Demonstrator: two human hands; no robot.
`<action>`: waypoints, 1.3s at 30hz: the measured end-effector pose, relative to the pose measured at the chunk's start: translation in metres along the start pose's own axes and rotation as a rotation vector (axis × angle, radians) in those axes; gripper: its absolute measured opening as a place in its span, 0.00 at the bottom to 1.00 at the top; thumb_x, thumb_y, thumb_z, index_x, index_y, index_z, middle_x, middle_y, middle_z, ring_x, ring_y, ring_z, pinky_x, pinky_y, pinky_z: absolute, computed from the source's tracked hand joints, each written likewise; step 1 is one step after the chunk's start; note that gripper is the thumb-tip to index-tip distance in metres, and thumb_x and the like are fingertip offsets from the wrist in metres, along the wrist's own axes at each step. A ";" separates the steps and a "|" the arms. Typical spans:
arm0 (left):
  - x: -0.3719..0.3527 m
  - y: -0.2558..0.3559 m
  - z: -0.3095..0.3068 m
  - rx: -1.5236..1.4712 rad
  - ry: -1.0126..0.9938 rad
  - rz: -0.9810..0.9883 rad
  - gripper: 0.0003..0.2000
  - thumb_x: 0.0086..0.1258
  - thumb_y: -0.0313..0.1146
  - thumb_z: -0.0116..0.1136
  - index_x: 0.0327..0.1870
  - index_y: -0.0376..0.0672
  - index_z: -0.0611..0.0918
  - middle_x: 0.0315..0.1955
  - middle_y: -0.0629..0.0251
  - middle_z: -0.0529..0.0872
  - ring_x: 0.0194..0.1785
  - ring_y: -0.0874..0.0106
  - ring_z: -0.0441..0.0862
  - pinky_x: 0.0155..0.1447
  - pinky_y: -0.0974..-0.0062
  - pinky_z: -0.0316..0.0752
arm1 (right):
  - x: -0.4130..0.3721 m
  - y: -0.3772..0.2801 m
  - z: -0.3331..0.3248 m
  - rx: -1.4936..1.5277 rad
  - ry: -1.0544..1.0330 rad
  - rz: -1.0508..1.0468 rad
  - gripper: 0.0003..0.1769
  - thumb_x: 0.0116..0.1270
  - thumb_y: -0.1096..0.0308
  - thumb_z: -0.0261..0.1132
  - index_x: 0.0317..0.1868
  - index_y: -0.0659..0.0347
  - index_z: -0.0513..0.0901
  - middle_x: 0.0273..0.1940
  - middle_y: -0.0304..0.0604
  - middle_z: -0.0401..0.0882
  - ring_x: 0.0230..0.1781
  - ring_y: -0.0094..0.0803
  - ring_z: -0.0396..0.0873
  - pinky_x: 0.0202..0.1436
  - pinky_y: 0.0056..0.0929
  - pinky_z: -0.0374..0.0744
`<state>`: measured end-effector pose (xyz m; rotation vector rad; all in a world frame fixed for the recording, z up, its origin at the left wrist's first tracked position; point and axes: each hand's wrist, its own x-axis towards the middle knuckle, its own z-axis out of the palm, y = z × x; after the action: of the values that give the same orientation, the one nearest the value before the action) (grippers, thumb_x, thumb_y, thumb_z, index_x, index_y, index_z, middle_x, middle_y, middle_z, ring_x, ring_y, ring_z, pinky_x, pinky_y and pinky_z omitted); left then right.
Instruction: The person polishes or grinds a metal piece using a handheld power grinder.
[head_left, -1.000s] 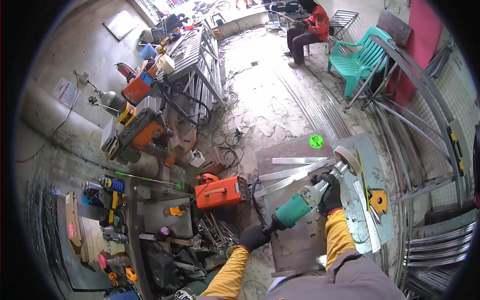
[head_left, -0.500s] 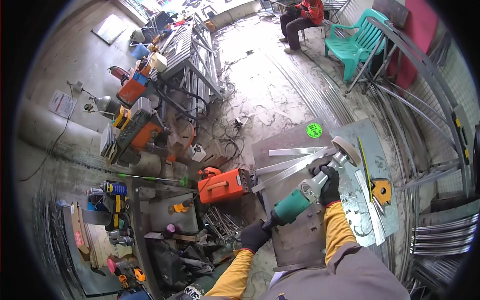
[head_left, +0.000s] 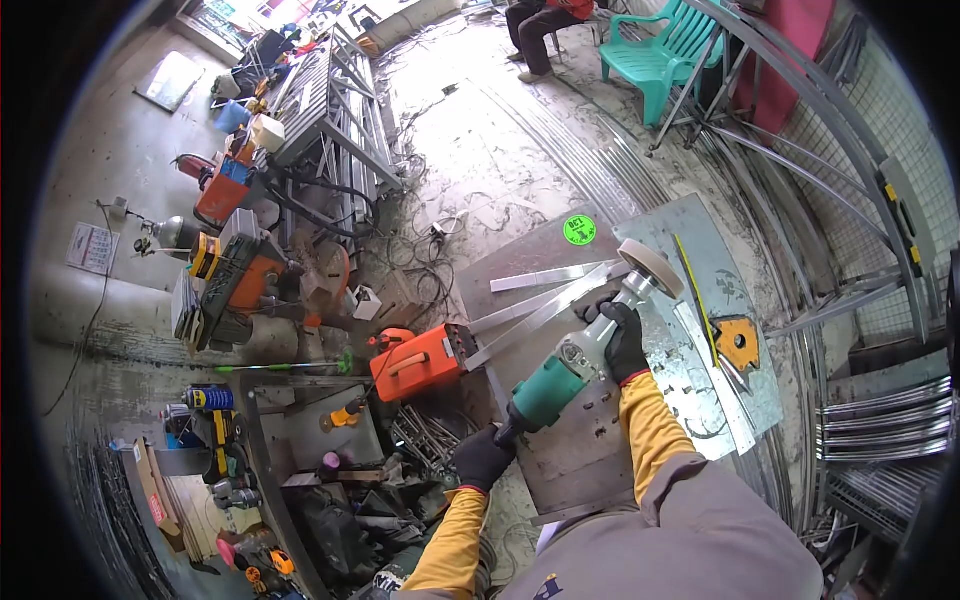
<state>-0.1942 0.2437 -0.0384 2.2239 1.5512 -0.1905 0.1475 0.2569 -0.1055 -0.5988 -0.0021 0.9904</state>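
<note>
Both my hands, in dark gloves, hold a green and silver power tool [head_left: 548, 391] above a metal-topped table [head_left: 560, 470]. My left hand [head_left: 484, 458] is closed round its dark rear handle. Near the head, my right hand [head_left: 624, 340] grips the front of the tool. A round pale wheel [head_left: 651, 267] sits at the tool's upper end. Beneath and left of the wheel lie flat metal strips [head_left: 545, 278]. To the right are a yellow rule [head_left: 696, 298], an orange angular piece [head_left: 738, 343] and more thin strips [head_left: 712, 378].
An orange machine [head_left: 420, 362] stands left of the table. Cables [head_left: 425, 270] lie on the floor beyond it. Further off are a green chair [head_left: 655, 55], a seated person [head_left: 535, 35] and a metal rack [head_left: 325, 120]. Curved metal frames [head_left: 830, 100] stand at right.
The view has shifted, so the table, machine and chair appear further left and mostly higher. My hands still hold the tool in much the same pose over the table.
</note>
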 end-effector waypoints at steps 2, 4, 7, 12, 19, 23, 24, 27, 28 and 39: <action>0.000 0.002 0.000 -0.003 0.005 0.000 0.16 0.66 0.53 0.63 0.43 0.54 0.90 0.32 0.53 0.91 0.39 0.48 0.90 0.42 0.51 0.82 | -0.003 -0.002 0.004 -0.032 0.044 -0.015 0.07 0.67 0.73 0.67 0.44 0.62 0.83 0.39 0.42 0.85 0.41 0.40 0.87 0.55 0.40 0.85; 0.000 0.004 -0.001 0.018 0.013 -0.020 0.14 0.65 0.53 0.63 0.42 0.57 0.90 0.32 0.55 0.91 0.38 0.49 0.90 0.43 0.49 0.83 | -0.002 -0.001 0.002 -0.014 0.043 -0.012 0.06 0.67 0.73 0.67 0.44 0.62 0.83 0.38 0.42 0.85 0.41 0.40 0.87 0.56 0.40 0.85; 0.000 0.003 0.000 0.028 0.017 -0.014 0.14 0.66 0.53 0.63 0.42 0.57 0.90 0.32 0.55 0.91 0.38 0.49 0.90 0.42 0.49 0.83 | 0.002 0.001 -0.003 0.011 0.025 0.003 0.06 0.67 0.72 0.67 0.43 0.62 0.84 0.38 0.42 0.84 0.40 0.39 0.87 0.56 0.41 0.85; 0.001 0.002 0.000 0.047 -0.025 -0.024 0.17 0.66 0.55 0.63 0.45 0.55 0.90 0.33 0.53 0.91 0.40 0.48 0.90 0.44 0.50 0.83 | 0.004 0.003 -0.010 -0.042 0.045 0.006 0.07 0.68 0.72 0.66 0.45 0.62 0.81 0.35 0.44 0.82 0.41 0.44 0.86 0.68 0.55 0.81; 0.000 0.001 0.001 0.047 0.022 -0.002 0.16 0.66 0.54 0.64 0.45 0.57 0.90 0.31 0.55 0.92 0.37 0.50 0.91 0.41 0.51 0.83 | -0.002 -0.004 0.001 0.007 0.017 0.029 0.08 0.66 0.72 0.67 0.45 0.61 0.82 0.34 0.46 0.82 0.41 0.44 0.86 0.69 0.58 0.80; 0.000 0.006 -0.002 0.046 0.015 -0.020 0.16 0.66 0.54 0.64 0.47 0.57 0.90 0.32 0.55 0.92 0.38 0.51 0.91 0.42 0.52 0.83 | -0.002 -0.006 0.004 0.018 0.007 0.017 0.07 0.66 0.73 0.68 0.43 0.61 0.82 0.33 0.45 0.83 0.41 0.46 0.87 0.66 0.57 0.83; 0.000 0.007 -0.004 0.051 0.009 -0.022 0.17 0.66 0.54 0.64 0.47 0.57 0.90 0.33 0.55 0.92 0.38 0.51 0.91 0.43 0.52 0.83 | -0.003 -0.006 0.005 0.033 0.014 0.016 0.06 0.65 0.74 0.68 0.42 0.61 0.83 0.33 0.44 0.83 0.40 0.47 0.88 0.63 0.54 0.86; 0.000 0.007 -0.003 0.061 0.002 -0.024 0.17 0.66 0.54 0.64 0.47 0.57 0.91 0.33 0.55 0.92 0.39 0.51 0.91 0.43 0.52 0.83 | -0.005 -0.006 0.005 0.011 0.032 0.020 0.07 0.64 0.73 0.69 0.42 0.62 0.83 0.33 0.45 0.83 0.41 0.48 0.89 0.63 0.53 0.86; 0.000 0.007 -0.003 0.065 0.004 -0.029 0.17 0.66 0.54 0.64 0.47 0.57 0.91 0.33 0.55 0.92 0.39 0.51 0.91 0.43 0.53 0.83 | -0.005 -0.007 0.006 0.011 0.034 0.020 0.07 0.64 0.73 0.69 0.42 0.62 0.83 0.33 0.45 0.83 0.41 0.48 0.89 0.63 0.53 0.86; -0.001 0.005 -0.001 0.060 0.029 0.003 0.17 0.67 0.56 0.63 0.45 0.55 0.90 0.32 0.55 0.91 0.38 0.50 0.91 0.42 0.52 0.83 | -0.002 -0.004 0.000 0.026 0.011 0.027 0.07 0.64 0.71 0.68 0.42 0.62 0.83 0.34 0.46 0.84 0.44 0.50 0.89 0.64 0.53 0.85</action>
<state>-0.1896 0.2421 -0.0355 2.2838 1.5768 -0.2077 0.1490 0.2536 -0.1026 -0.5817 0.0281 1.0119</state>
